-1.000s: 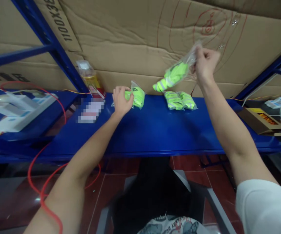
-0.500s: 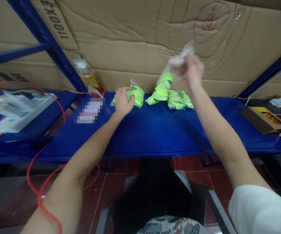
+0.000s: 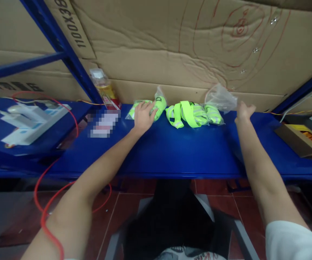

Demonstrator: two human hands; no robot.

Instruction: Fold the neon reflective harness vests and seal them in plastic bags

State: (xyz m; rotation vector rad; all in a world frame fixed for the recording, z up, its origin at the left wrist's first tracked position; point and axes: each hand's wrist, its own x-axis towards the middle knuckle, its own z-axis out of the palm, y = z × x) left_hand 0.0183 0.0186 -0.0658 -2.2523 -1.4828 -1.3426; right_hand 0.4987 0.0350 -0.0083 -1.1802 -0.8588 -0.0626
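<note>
My left hand (image 3: 144, 116) rests with curled fingers on a bagged neon-yellow reflective strap bundle (image 3: 160, 104) at the back of the blue table. A second bagged part (image 3: 132, 111) shows left of that hand. My right hand (image 3: 245, 110), off to the right, pinches a limp clear plastic bag (image 3: 221, 97), which has nothing yellow in it. Between the hands lies a loose neon-yellow reflective strap (image 3: 187, 113), out of any bag and looped over itself. Touching its right side is another bagged strap bundle (image 3: 213, 115).
A bottle with a yellow and red label (image 3: 105, 90) stands at the back left, beside a blurred-out paper (image 3: 103, 124). White power strips (image 3: 34, 121) lie further left near a red hose (image 3: 51, 234). An open cardboard box (image 3: 303, 139) sits right. Cardboard (image 3: 145, 54) walls the back.
My right hand has moved right and down, pulling the plastic bag off the strap, which has dropped onto the table. My left hand stays on the bagged bundle.
</note>
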